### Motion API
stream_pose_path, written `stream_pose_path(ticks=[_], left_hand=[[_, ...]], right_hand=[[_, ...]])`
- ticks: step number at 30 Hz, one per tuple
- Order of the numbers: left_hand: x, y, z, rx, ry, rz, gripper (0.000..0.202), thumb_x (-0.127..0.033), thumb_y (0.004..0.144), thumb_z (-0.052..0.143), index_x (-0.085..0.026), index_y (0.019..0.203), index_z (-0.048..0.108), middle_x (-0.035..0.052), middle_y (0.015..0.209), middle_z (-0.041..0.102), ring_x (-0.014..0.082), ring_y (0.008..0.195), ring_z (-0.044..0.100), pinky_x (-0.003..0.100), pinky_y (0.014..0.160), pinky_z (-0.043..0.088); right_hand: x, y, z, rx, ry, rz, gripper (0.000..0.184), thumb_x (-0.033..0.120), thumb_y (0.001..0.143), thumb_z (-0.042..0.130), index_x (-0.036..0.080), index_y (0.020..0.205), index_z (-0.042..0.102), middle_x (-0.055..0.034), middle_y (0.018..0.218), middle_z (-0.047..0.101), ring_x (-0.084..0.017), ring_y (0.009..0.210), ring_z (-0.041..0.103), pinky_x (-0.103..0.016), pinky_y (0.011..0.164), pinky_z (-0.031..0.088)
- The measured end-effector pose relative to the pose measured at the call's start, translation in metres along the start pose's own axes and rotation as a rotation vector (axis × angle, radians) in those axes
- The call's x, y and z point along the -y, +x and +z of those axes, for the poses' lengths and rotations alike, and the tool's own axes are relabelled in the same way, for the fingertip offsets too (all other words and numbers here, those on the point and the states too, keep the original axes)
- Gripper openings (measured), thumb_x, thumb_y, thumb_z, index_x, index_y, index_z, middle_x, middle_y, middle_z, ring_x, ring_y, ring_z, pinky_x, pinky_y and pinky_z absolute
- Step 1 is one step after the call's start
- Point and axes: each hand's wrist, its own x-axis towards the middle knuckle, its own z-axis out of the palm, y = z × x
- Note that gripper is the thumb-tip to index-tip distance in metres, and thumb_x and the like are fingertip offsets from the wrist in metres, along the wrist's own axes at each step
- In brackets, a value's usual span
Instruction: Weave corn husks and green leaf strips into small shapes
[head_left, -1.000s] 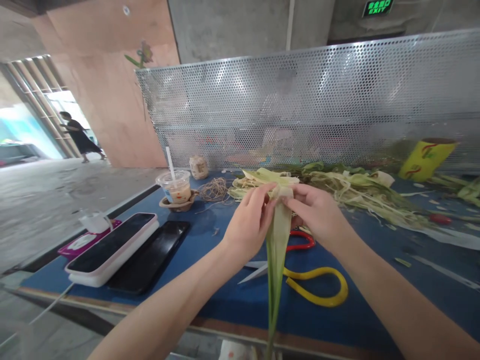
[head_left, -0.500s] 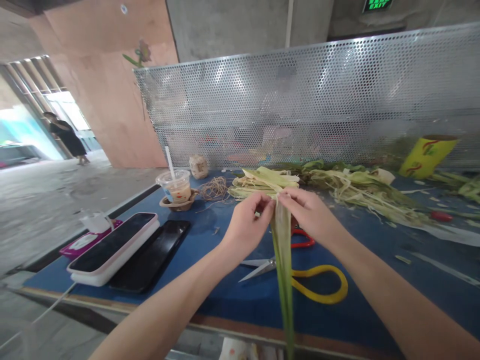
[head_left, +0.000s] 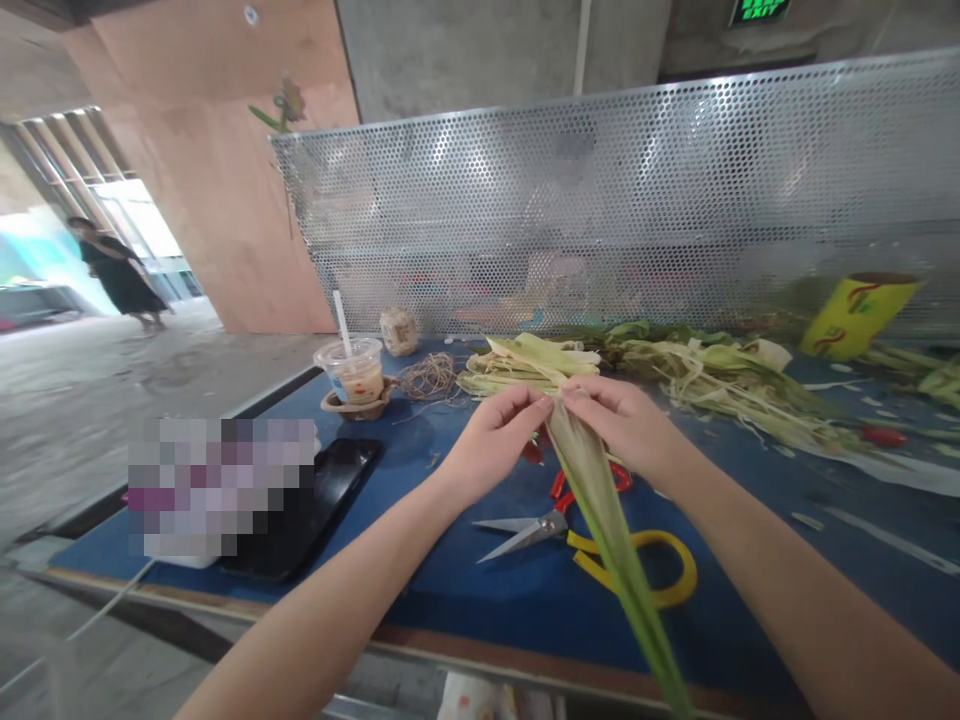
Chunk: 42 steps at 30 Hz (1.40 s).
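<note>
Between my hands hangs a long corn husk (head_left: 604, 500), pale at the top and green toward its lower end. My left hand (head_left: 499, 430) pinches the husk's upper end from the left. Close beside it, my right hand (head_left: 622, 420) pinches the same end from the right. The husk slants down to the right across scissors (head_left: 551, 524) with red and yellow handles, whose blades are spread and point left. Just behind my fingers lies a pile of pale husks (head_left: 525, 362).
Left on the blue table (head_left: 420, 590) are a black phone (head_left: 330, 500), a pixelated patch, a drink cup (head_left: 354, 370) and tangled twine (head_left: 427, 376). Loose husks (head_left: 720, 385) and a yellow roll (head_left: 859, 315) lie right, before a perforated metal panel (head_left: 487, 220). A person (head_left: 120, 275) stands far left.
The husk's lower end has swung to the right, uncovering more of the scissors. Both hands keep their pinch at its top. The far person has shifted slightly left.
</note>
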Motion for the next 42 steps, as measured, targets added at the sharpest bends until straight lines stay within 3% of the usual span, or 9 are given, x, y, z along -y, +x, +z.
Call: stream_pose_path(ticks=[9, 16, 28, 32, 35, 39, 42], left_hand=[[0.001, -0.001, -0.001, 0.103, 0.1, 0.086, 0.021, -0.034, 0.08, 0.049, -0.016, 0.07, 0.048, -0.0045, 0.058, 0.046, 0.0058, 0.047, 0.044, 0.019, 0.044, 0.039], [0.002, -0.003, 0.003, -0.016, 0.305, 0.208, 0.019, -0.031, 0.082, 0.046, -0.017, 0.07, 0.051, -0.0039, 0.057, 0.043, 0.0073, 0.05, 0.042, 0.02, 0.049, 0.036], [0.003, -0.009, 0.009, -0.188, 0.624, 0.497, 0.016, -0.022, 0.082, 0.044, -0.017, 0.07, 0.052, -0.0013, 0.063, 0.047, 0.0084, 0.056, 0.041, 0.019, 0.051, 0.034], [0.001, -0.006, 0.008, -0.158, 0.484, 0.365, 0.017, -0.027, 0.084, 0.043, -0.018, 0.071, 0.049, -0.003, 0.06, 0.044, 0.0079, 0.052, 0.041, 0.019, 0.048, 0.034], [0.002, -0.003, 0.003, -0.109, 0.394, 0.238, 0.019, -0.031, 0.084, 0.041, -0.018, 0.071, 0.046, -0.0044, 0.056, 0.041, 0.0074, 0.048, 0.041, 0.019, 0.046, 0.035], [0.003, -0.001, -0.002, -0.103, 0.511, 0.234, 0.016, -0.03, 0.083, 0.045, -0.018, 0.073, 0.05, -0.004, 0.057, 0.044, 0.0074, 0.049, 0.043, 0.019, 0.048, 0.035], [0.001, -0.003, -0.002, -0.167, 0.561, 0.259, 0.016, -0.028, 0.081, 0.048, -0.017, 0.069, 0.05, -0.0036, 0.059, 0.047, 0.0069, 0.05, 0.042, 0.019, 0.049, 0.035]], right_hand=[[0.0, -0.001, -0.005, 0.061, -0.04, -0.022, 0.02, 0.026, 0.078, 0.044, 0.019, 0.06, 0.051, 0.005, 0.055, 0.042, -0.009, 0.051, 0.039, -0.022, 0.049, 0.03], [-0.007, -0.001, 0.003, -0.116, -0.047, -0.051, 0.017, 0.025, 0.072, 0.047, 0.019, 0.057, 0.052, 0.0039, 0.052, 0.042, -0.01, 0.05, 0.039, -0.023, 0.049, 0.031], [-0.008, -0.007, 0.025, -0.267, 0.409, 0.135, 0.013, 0.026, 0.066, 0.051, 0.019, 0.056, 0.053, 0.0041, 0.048, 0.042, -0.009, 0.045, 0.038, -0.022, 0.043, 0.029], [-0.007, -0.004, 0.019, -0.153, 0.428, 0.151, 0.017, 0.032, 0.069, 0.054, 0.017, 0.062, 0.056, 0.003, 0.053, 0.047, -0.01, 0.047, 0.042, -0.022, 0.045, 0.033], [-0.005, -0.003, 0.012, -0.108, 0.24, 0.079, 0.02, 0.035, 0.073, 0.052, 0.017, 0.065, 0.056, 0.0029, 0.054, 0.047, -0.01, 0.048, 0.043, -0.023, 0.046, 0.034], [-0.005, -0.002, 0.008, -0.129, -0.011, -0.017, 0.022, 0.033, 0.076, 0.049, 0.018, 0.061, 0.052, 0.0033, 0.052, 0.044, -0.01, 0.049, 0.041, -0.022, 0.047, 0.032], [-0.007, -0.002, 0.008, -0.163, -0.036, 0.027, 0.024, 0.034, 0.077, 0.048, 0.018, 0.059, 0.051, 0.0043, 0.048, 0.041, -0.009, 0.045, 0.038, -0.022, 0.043, 0.029]])
